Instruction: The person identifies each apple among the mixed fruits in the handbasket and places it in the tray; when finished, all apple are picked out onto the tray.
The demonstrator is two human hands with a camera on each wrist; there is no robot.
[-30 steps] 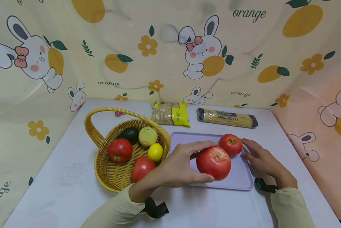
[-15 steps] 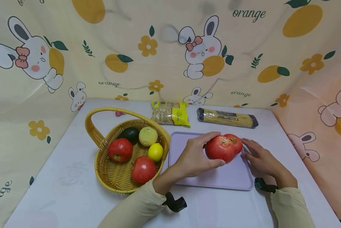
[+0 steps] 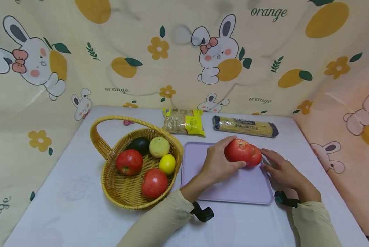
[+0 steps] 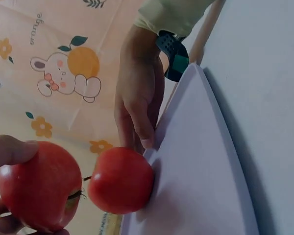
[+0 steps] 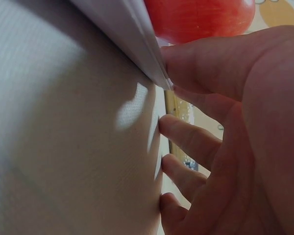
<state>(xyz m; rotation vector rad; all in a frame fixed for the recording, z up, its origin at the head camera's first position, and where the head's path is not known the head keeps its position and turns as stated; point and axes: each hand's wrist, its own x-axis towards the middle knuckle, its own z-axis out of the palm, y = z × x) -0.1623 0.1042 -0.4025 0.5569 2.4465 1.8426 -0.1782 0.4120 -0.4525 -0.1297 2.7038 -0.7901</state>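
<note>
My left hand [image 3: 220, 162] grips a large red tomato [image 3: 237, 150] from its left side, thumb in front and fingers behind. It is held over the back right part of the lilac tray [image 3: 234, 192]. A smaller red tomato [image 3: 256, 157] sits on the tray just behind it; the left wrist view shows a narrow gap between the held tomato [image 4: 41, 188] and the one on the tray [image 4: 121, 180]. At the tray's right edge rests my right hand [image 3: 283, 171]. Its thumb touches the rim [image 5: 137, 29] in the right wrist view, while the other fingertips touch the tabletop.
Left of the tray stands a wicker basket [image 3: 105, 187] with a tall handle, holding a dark green oval fruit [image 3: 140, 145], a pale round fruit [image 3: 159, 147], a lemon [image 3: 167, 164] and two red fruits. Behind lie a yellow bag [image 3: 183, 121] and a spaghetti packet [image 3: 245, 126].
My left hand has carried the large tomato back and to the right, up to the smaller one, partly covering it from the head view. The right hand has stayed at the tray's edge.
</note>
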